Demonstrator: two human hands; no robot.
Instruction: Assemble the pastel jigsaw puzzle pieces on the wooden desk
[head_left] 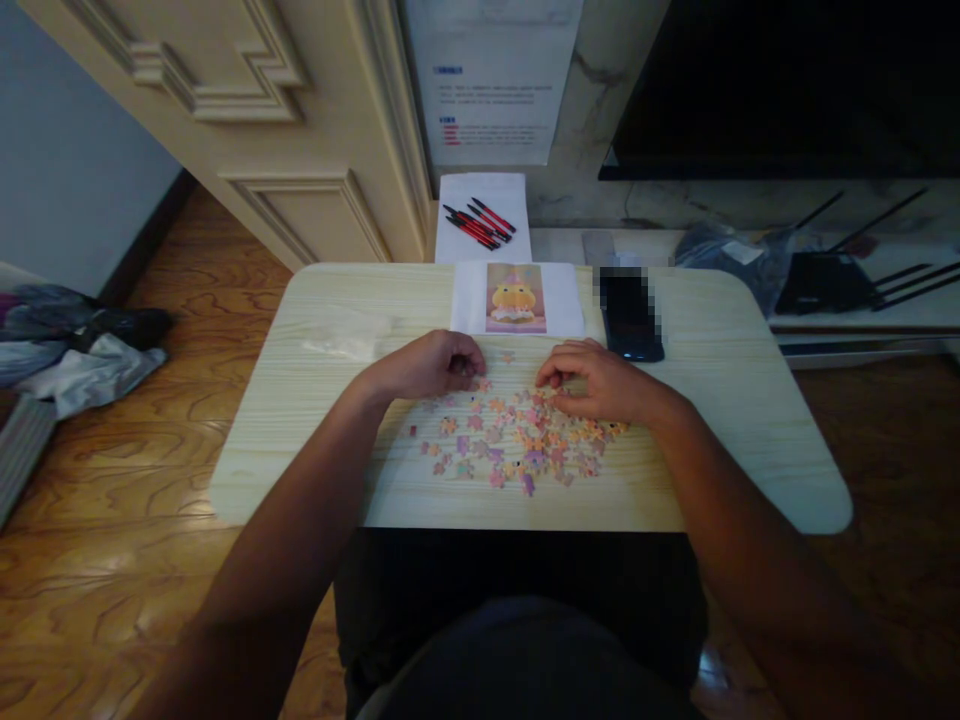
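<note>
Two bare forearms come in from the lower corners of the frame, with no sleeves, watch, bracelet or rings visible on them. The left hand (431, 366) and the right hand (600, 382) are uncovered, without gloves. At the bottom centre of the frame the person's dark clothing shows: a rounded dark grey or navy shape in the middle, with plain black fabric around and above it.

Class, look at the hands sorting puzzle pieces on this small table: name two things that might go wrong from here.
1. Loose puzzle pieces lie near the table's front edge; a forearm sweep might push some off.
2. The phone sits just beyond the right hand and might get nudged.
</note>
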